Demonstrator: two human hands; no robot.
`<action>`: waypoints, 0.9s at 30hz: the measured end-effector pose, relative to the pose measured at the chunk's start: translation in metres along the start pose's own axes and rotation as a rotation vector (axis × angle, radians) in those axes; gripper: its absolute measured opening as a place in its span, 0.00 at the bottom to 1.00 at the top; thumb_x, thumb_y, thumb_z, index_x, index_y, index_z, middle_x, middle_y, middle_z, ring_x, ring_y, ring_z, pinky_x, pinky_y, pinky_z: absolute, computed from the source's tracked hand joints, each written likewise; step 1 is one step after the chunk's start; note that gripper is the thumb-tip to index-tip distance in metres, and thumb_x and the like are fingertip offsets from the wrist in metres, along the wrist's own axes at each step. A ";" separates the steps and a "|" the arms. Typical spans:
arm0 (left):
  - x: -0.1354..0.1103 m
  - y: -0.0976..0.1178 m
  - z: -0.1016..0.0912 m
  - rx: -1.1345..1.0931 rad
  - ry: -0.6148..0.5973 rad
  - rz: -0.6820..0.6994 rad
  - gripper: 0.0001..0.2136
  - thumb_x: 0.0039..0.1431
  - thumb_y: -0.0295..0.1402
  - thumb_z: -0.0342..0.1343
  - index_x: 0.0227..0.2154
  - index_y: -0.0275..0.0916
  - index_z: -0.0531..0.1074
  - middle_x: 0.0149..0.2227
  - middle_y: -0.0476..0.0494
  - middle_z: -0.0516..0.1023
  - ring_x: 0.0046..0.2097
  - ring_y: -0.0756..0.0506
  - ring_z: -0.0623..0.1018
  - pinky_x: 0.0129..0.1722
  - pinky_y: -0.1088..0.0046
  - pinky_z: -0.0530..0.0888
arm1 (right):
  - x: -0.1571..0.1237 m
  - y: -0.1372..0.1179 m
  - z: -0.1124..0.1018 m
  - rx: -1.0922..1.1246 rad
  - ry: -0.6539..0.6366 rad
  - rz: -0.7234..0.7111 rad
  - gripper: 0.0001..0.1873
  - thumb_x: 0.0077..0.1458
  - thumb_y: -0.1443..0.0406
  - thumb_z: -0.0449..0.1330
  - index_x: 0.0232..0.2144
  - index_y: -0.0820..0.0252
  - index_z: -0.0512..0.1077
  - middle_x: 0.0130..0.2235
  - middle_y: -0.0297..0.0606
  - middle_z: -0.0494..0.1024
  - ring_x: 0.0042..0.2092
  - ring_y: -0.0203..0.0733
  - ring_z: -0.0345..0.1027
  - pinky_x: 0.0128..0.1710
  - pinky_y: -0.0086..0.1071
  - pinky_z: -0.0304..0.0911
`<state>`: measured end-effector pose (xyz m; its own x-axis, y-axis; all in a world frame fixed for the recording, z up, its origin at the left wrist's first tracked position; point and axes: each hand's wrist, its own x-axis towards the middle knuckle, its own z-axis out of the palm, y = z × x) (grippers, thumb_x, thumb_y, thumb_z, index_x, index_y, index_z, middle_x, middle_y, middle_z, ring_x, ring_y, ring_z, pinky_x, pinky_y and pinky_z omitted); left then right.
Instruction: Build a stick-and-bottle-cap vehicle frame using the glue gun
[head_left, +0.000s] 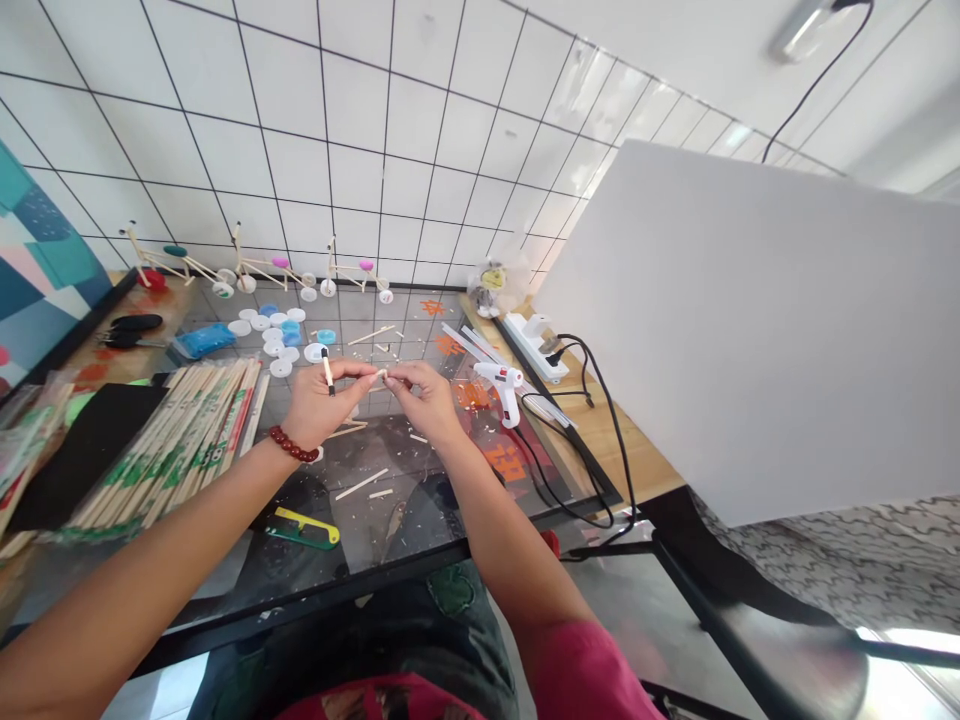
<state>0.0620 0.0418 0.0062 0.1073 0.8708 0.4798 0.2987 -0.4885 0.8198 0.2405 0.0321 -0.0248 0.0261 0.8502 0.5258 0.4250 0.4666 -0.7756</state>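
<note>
- Pink shirt (390,697) nearest, below the near edge of the desk (360,515).
- Yellow-and-green cutter (304,528) on the desk, just inside that edge.
- Left hand (319,400): grip narrow, thumb and forefinger pinching a small pale piece (382,374) above mid-desk; a black-ended stick (328,371) rests across the same hand.
- Right hand (424,400): grip narrow too, pinching that piece's other side.
- Bagged wooden sticks (172,440) toward the left edge.
- Glue gun (501,385) near the right edge.
- Stick models (345,270) along the far edge.
</note>
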 end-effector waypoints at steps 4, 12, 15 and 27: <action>0.000 -0.001 0.000 0.009 -0.022 0.026 0.06 0.53 0.36 0.64 0.30 0.41 0.82 0.33 0.44 0.86 0.36 0.44 0.83 0.39 0.67 0.80 | 0.000 0.000 0.000 -0.020 -0.013 -0.008 0.06 0.58 0.66 0.64 0.34 0.55 0.82 0.37 0.37 0.82 0.34 0.36 0.71 0.39 0.30 0.68; 0.000 0.003 -0.001 0.025 -0.062 0.057 0.07 0.53 0.38 0.63 0.29 0.43 0.82 0.34 0.44 0.86 0.38 0.43 0.83 0.42 0.65 0.80 | 0.000 -0.002 0.000 -0.043 -0.029 0.021 0.05 0.58 0.67 0.64 0.33 0.54 0.82 0.36 0.36 0.82 0.33 0.36 0.71 0.39 0.31 0.68; 0.000 0.004 -0.001 0.025 -0.056 0.037 0.06 0.53 0.38 0.63 0.29 0.43 0.82 0.34 0.44 0.86 0.38 0.43 0.83 0.43 0.65 0.80 | 0.000 -0.003 0.000 -0.046 -0.030 0.029 0.06 0.58 0.67 0.64 0.33 0.54 0.82 0.37 0.36 0.82 0.33 0.36 0.71 0.39 0.30 0.68; 0.001 -0.002 0.000 -0.022 -0.057 -0.061 0.07 0.51 0.38 0.64 0.29 0.41 0.82 0.33 0.43 0.86 0.37 0.42 0.83 0.42 0.64 0.80 | 0.000 -0.003 0.001 -0.054 -0.043 0.064 0.06 0.53 0.68 0.67 0.35 0.55 0.81 0.37 0.35 0.82 0.32 0.35 0.69 0.39 0.30 0.67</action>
<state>0.0622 0.0438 0.0054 0.1439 0.9003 0.4109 0.2851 -0.4353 0.8539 0.2383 0.0311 -0.0227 0.0171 0.8882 0.4592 0.4718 0.3978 -0.7869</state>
